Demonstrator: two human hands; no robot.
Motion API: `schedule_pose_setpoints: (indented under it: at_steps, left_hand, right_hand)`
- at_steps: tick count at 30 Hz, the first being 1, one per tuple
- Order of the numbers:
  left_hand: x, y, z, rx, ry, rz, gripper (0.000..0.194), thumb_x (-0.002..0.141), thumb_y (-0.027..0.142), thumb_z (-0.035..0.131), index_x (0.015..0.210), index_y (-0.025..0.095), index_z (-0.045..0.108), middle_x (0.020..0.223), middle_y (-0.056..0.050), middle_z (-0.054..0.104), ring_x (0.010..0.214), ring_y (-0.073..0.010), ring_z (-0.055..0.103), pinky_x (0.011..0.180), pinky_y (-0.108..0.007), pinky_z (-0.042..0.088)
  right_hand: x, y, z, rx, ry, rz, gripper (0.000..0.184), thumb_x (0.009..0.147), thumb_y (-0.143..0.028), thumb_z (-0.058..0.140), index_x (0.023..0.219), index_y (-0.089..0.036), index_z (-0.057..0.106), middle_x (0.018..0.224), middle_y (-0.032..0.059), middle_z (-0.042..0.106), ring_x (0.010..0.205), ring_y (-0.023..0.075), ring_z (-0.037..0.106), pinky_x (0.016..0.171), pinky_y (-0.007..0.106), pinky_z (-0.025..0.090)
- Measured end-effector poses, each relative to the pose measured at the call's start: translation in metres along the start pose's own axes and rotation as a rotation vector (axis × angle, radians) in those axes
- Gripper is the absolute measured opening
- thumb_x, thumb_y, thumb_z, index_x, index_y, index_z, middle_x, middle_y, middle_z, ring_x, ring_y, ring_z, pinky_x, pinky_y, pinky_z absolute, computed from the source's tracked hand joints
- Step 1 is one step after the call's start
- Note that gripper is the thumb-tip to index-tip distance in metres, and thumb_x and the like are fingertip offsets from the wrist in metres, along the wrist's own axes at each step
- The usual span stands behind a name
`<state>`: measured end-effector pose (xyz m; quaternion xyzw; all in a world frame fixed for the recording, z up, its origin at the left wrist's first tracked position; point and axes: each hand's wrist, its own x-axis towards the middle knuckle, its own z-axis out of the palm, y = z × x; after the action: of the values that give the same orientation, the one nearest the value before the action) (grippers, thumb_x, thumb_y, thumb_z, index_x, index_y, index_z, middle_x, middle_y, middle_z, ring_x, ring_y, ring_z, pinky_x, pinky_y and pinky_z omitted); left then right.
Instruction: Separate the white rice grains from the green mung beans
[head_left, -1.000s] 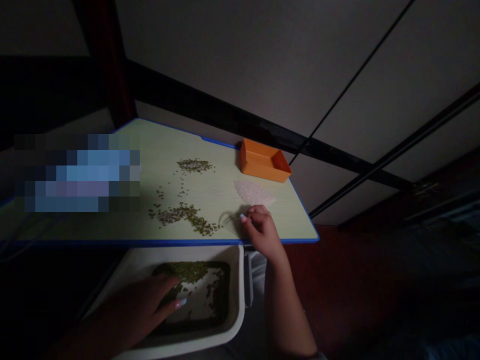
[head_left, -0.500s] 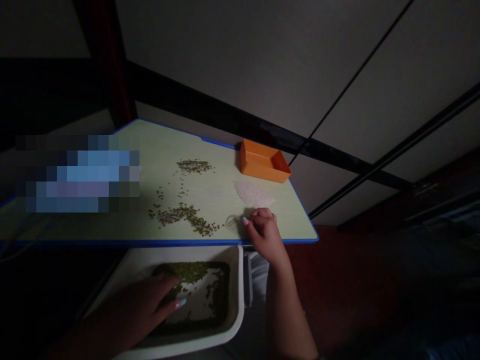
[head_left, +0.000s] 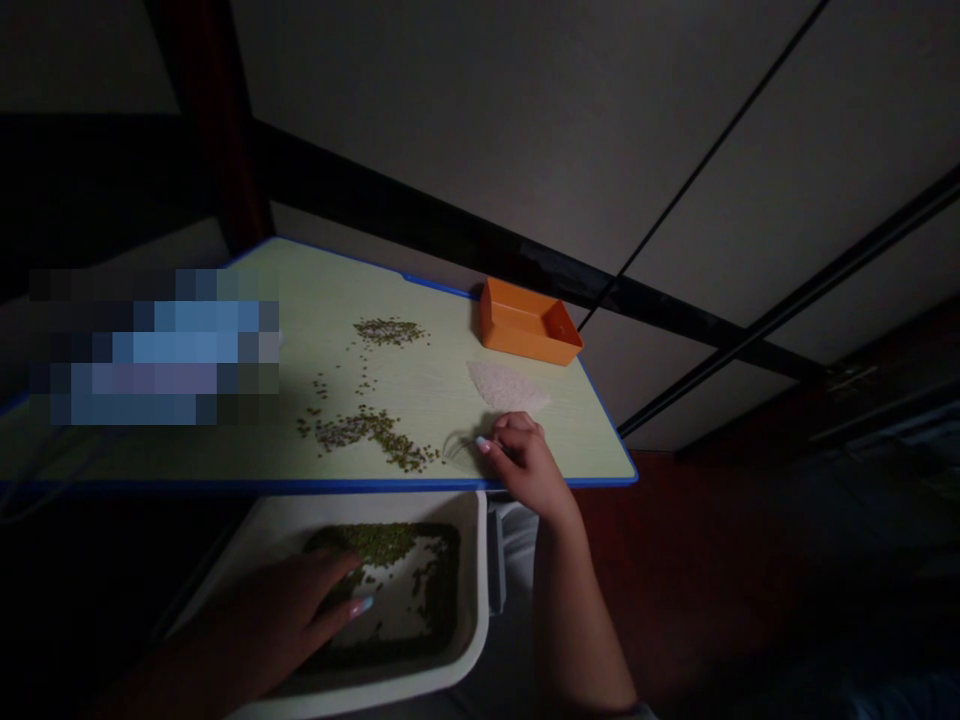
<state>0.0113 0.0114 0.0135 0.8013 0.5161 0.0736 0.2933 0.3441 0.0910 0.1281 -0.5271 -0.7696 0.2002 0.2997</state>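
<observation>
My right hand is closed over the near right part of the table, its fingers curled round a small see-through thing with a thin curved rim; its kind I cannot make out. That rim is close to a loose spread of small green beans mixed with pale grains. Just beyond the hand lies a heap of white rice-like grains. My left hand reaches into a white tub, thumb and finger apart. Green beans lie under and around its fingertips.
An orange box stands at the back right corner of the pale, blue-edged table. A second patch of mixed beans and grains lies farther back. A blurred-out blue area covers the left end. Cabinet panels rise behind.
My right hand has shifted slightly left with the see-through thing, bringing its rim closer to the bean spread. My left hand has stayed in the tub.
</observation>
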Motion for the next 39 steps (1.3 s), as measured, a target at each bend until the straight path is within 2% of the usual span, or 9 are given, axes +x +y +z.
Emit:
schedule_pose_setpoints:
  at_steps: [4,9,15,25,28,32,39]
  left_hand:
    - [0.001,0.002,-0.001,-0.002,-0.010,-0.010,0.054,0.097,0.063,0.061,0.129,0.032,0.090,0.135,-0.011,0.093,0.127,-0.0375,0.087,0.111,-0.044,0.069]
    - [-0.001,0.004,-0.005,0.016,-0.017,-0.001,0.053,0.097,0.060,0.060,0.129,0.032,0.090,0.135,-0.011,0.093,0.127,-0.0377,0.087,0.109,-0.044,0.069]
    - [0.001,0.004,-0.003,-0.005,-0.009,0.004,0.052,0.097,0.059,0.059,0.127,0.030,0.090,0.132,-0.012,0.093,0.124,-0.0397,0.088,0.107,-0.048,0.070]
    - [-0.001,0.003,-0.004,0.008,-0.007,0.007,0.055,0.097,0.062,0.057,0.129,0.032,0.090,0.135,-0.010,0.093,0.125,-0.0370,0.088,0.111,-0.046,0.069]
    - [-0.001,0.004,-0.005,0.000,0.002,0.003,0.054,0.097,0.062,0.058,0.129,0.033,0.090,0.135,-0.010,0.093,0.126,-0.0374,0.088,0.113,-0.046,0.068]
    - [0.000,0.005,-0.005,-0.018,0.003,-0.006,0.051,0.095,0.061,0.060,0.125,0.033,0.091,0.130,-0.011,0.094,0.122,-0.0387,0.089,0.106,-0.045,0.071]
    - [0.000,0.007,-0.007,-0.001,-0.004,-0.004,0.053,0.096,0.061,0.059,0.128,0.032,0.091,0.132,-0.011,0.094,0.124,-0.0388,0.089,0.109,-0.045,0.070]
  right_hand:
    - [-0.001,-0.001,-0.004,0.001,-0.047,-0.022,0.038,0.107,-0.030,0.075,0.073,-0.024,0.059,0.096,0.0039,0.070,0.105,0.0251,0.063,0.100,0.043,0.044]
    - [0.001,-0.005,0.002,-0.023,0.002,0.019,0.037,0.107,-0.030,0.075,0.074,-0.024,0.061,0.096,0.0042,0.070,0.110,0.0267,0.063,0.106,0.046,0.042]
    - [0.005,-0.008,0.004,-0.072,0.054,0.083,0.039,0.107,-0.029,0.074,0.071,-0.024,0.058,0.097,0.0054,0.072,0.108,0.0271,0.062,0.101,0.046,0.040]
    - [0.007,-0.015,0.008,-0.090,0.029,0.064,0.035,0.107,-0.028,0.074,0.074,-0.023,0.062,0.099,0.0051,0.072,0.110,0.0265,0.061,0.107,0.046,0.040]
    - [0.011,-0.014,0.011,-0.156,0.060,0.106,0.034,0.108,-0.030,0.073,0.075,-0.023,0.064,0.101,0.0069,0.073,0.112,0.0282,0.061,0.107,0.047,0.040]
    - [0.016,-0.005,0.010,-0.277,0.128,0.163,0.032,0.108,-0.033,0.074,0.078,-0.023,0.068,0.102,0.0090,0.074,0.114,0.0303,0.061,0.103,0.046,0.039]
    - [0.026,0.011,-0.006,-0.420,0.247,0.278,0.028,0.108,-0.028,0.074,0.081,-0.023,0.072,0.107,0.0126,0.075,0.118,0.0333,0.060,0.101,0.046,0.039]
